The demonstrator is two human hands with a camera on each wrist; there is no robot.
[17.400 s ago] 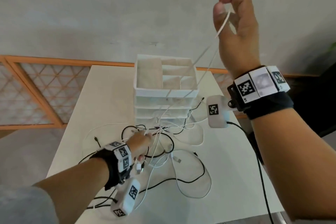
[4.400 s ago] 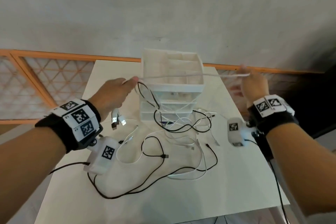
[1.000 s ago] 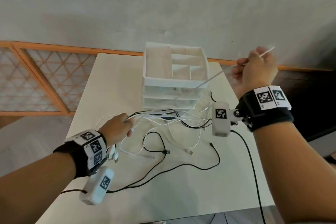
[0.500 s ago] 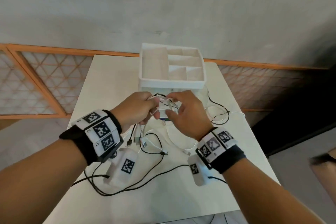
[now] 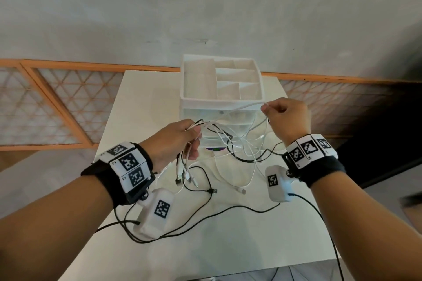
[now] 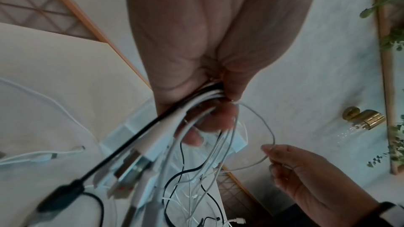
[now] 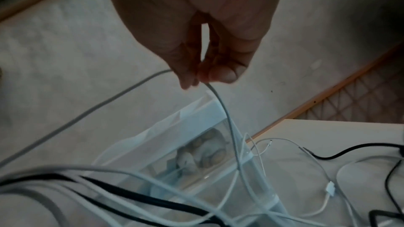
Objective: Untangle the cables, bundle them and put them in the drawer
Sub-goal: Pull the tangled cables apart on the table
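The left hand (image 5: 175, 141) is clenched around a bunch of cables (image 5: 230, 141), white ones and at least one black, held above the desk (image 5: 219, 244) in front of the drawer unit (image 5: 222, 100). Their plug ends (image 5: 183, 175) hang below the fist, and in the left wrist view a USB plug (image 6: 129, 170) and a black plug (image 6: 59, 198) dangle close to the camera. The right hand (image 5: 286, 118) is raised beside the unit's right front corner, thumb and fingertips (image 7: 220, 75) pinched together on a single white cable (image 5: 233, 110). That cable runs nearly taut from the pinch across the unit's front to the left fist; a second stretch drops from the pinch toward the desk.

The unit is white with clear drawer fronts, all pushed in, and an open tray (image 5: 228, 80) on top split into compartments. Through the upper drawer front, in the right wrist view, pale rounded items (image 7: 203, 156) show; I cannot tell what they are.

The rest of the cables lie loose on the desk in overlapping loops, still crossed over one another. A long black cable (image 5: 205, 217) trails toward the near edge, and white ends (image 5: 242, 190) rest near the middle.
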